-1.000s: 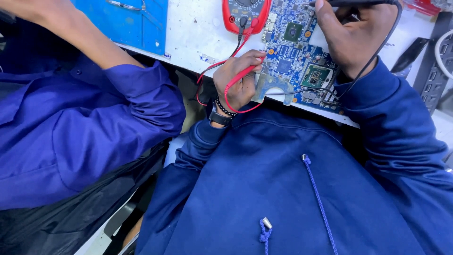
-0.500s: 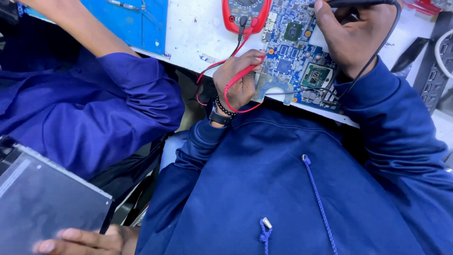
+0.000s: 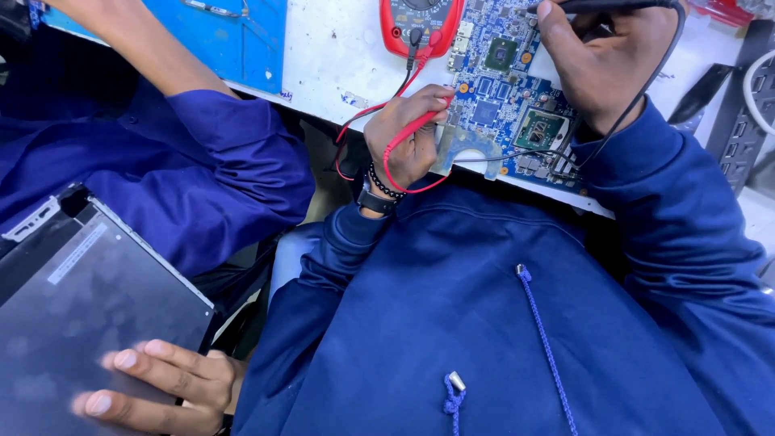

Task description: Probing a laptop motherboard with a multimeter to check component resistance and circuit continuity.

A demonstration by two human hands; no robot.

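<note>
A blue circuit board (image 3: 500, 97) lies at the near edge of a white bench (image 3: 331, 56). My left hand (image 3: 408, 133), with a bead bracelet and a watch at the wrist, is closed on the red test lead (image 3: 400, 141) at the board's left edge. My right hand (image 3: 601, 60) grips a black probe (image 3: 597, 6) over the board's upper right part. Its black wire (image 3: 638, 97) runs down across my wrist. Both leads plug into a red multimeter (image 3: 420, 20) at the top edge of the view.
A co-worker in a blue shirt (image 3: 202, 161) sits close on my left, with an arm (image 3: 137, 40) reaching over a blue mat (image 3: 242, 32). Their other hand (image 3: 161, 383) rests on a dark flat panel (image 3: 81, 315) at the lower left. Black hardware (image 3: 739, 121) stands at the right.
The dark flat panel and the co-worker's hand on it have come in from the lower left and now reach further up. My own hands have barely moved.
</note>
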